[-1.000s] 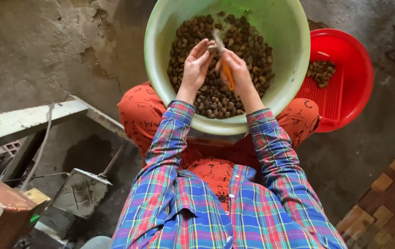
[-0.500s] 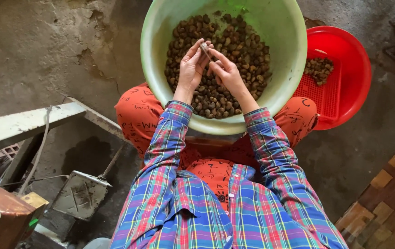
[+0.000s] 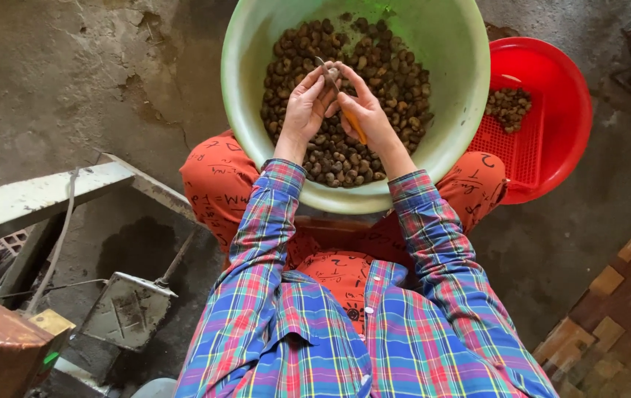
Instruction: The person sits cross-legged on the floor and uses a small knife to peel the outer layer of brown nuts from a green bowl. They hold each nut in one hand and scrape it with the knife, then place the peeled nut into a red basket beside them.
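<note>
At the left stands a grey concrete-and-metal frame on the concrete floor. Over the middle of our pale green plastic basin of dark brown nuts, our left hand pinches one small brown nut in its fingers. Our right hand, just beside it, grips an orange-handled knife, blade slanting up-left to that nut. A red plastic basket sits at right. Half a second ago the knife handle was hidden.

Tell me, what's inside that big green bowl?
The green bowl holds a heap of small brown nuts. Both hands and their forearms cover its middle, and the bowl's bottom under the heap cannot be seen.
</note>
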